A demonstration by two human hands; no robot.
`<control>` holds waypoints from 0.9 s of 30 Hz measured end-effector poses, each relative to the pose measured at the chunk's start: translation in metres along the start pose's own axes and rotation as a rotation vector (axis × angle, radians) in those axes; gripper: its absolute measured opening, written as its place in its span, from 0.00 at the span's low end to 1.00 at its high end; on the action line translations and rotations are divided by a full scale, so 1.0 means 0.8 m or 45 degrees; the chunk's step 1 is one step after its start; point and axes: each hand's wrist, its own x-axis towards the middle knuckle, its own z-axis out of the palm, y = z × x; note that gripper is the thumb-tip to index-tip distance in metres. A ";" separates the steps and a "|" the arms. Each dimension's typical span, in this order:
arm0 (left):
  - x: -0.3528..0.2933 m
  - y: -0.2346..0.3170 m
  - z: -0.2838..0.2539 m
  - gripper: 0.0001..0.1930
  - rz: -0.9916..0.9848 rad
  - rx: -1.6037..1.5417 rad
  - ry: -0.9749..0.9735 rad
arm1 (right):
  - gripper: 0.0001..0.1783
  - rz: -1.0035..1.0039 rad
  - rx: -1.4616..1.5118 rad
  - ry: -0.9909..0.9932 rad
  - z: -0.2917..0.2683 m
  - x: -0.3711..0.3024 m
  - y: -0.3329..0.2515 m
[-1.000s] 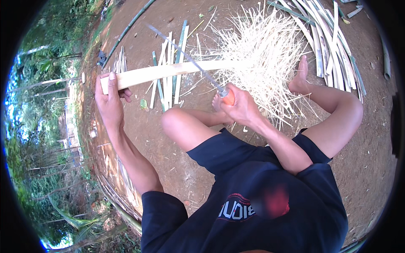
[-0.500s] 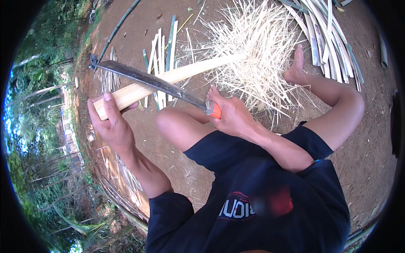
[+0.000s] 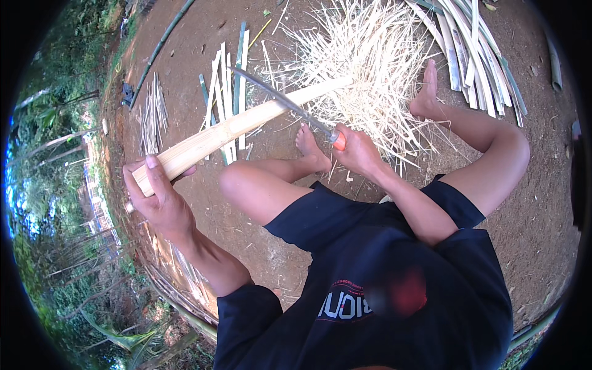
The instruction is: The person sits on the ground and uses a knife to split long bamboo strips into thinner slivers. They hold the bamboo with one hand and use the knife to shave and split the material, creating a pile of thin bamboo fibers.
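My left hand [image 3: 159, 196] is closed round the near-left end of a long, pale split bamboo strip [image 3: 213, 137], thumb on top. The strip slants up and away to the right, and its far end lies over a heap of shavings. In my right hand [image 3: 359, 152] is the orange handle of a machete [image 3: 282, 100]. Its long dark blade points up and left and crosses the strip toward its far part, seen nearly edge-on. Whether the edge bites into the bamboo, I cannot tell.
Pale bamboo shavings [image 3: 370, 68] are heaped between my bare feet. Split strips [image 3: 237, 92] lie on the dirt beyond my left knee, with a thinner bundle [image 3: 153, 117] farther left. More long strips [image 3: 478, 58] are stacked at the far right. Greenery [image 3: 55, 197] borders the left.
The machete has moved right along the strip, away from my left hand, and its blade has turned more edge-on. My right hand has shifted right; my left hand has dropped slightly.
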 end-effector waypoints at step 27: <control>0.055 -0.094 -0.032 0.12 -0.226 -0.014 0.204 | 0.18 0.469 -0.348 -0.153 0.004 0.113 0.152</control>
